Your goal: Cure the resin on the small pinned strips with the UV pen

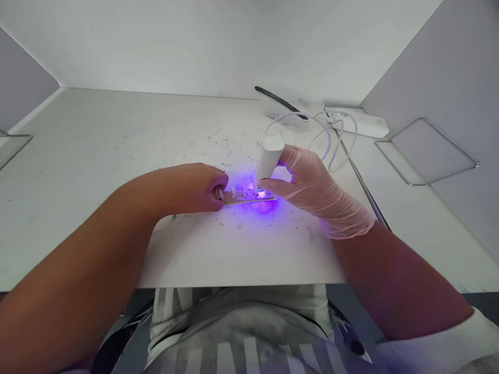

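Note:
My bare left hand (198, 187) is closed at the left end of a thin, flat strip (249, 201), its thumb and fingers pinching that end. Several small clear or shiny pieces stand along the strip; their kind is too small to tell. A see-through glove covers my right hand (307, 179), whose fingers wrap round a white handheld UV lamp (271, 148). The lamp is held nearly upright, its lower end just over the strip's right part. Violet light falls on the strip and the tabletop around it. Whether lamp and strip touch cannot be made out.
Dark crumbs and specks are scattered over the white tabletop (97, 140). At the back lie a black bar (280, 102), clear plastic bags (286, 117) and a white box (362, 122) with a looped white cable (329, 137). A wire frame (427, 150) stands at right.

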A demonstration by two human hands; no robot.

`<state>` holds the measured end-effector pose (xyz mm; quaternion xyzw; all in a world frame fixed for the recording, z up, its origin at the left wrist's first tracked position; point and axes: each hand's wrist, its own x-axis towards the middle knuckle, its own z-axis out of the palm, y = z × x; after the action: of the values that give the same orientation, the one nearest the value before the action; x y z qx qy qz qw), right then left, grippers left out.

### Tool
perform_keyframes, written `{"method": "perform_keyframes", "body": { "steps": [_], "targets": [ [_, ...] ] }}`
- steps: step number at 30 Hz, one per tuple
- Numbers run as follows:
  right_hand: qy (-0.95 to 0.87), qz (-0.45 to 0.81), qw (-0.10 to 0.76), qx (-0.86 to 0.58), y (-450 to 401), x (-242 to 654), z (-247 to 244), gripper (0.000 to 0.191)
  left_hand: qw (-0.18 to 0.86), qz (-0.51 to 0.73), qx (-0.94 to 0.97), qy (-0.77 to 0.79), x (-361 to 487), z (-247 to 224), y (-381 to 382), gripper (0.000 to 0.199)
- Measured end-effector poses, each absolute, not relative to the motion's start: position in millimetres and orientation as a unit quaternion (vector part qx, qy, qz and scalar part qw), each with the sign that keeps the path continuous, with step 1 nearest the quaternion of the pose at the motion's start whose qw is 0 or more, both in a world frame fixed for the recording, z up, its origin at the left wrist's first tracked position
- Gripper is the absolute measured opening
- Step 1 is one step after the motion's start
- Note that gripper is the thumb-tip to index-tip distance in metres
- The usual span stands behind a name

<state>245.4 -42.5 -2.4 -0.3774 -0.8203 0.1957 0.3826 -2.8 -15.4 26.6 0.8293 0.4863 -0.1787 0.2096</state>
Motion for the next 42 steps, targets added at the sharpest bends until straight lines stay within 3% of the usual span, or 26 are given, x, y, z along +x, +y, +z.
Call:
{"method": "perform_keyframes", "body": {
  "steps": [42],
  "targets": [
    [-0.824, 0.187, 0.38, -0.378, -41.6, 245.5, -2.4, 0.009, 0.219, -0.174, 0.828, 0.487, -2.5, 27.3, -15.4, 0.007]
  ]
}}
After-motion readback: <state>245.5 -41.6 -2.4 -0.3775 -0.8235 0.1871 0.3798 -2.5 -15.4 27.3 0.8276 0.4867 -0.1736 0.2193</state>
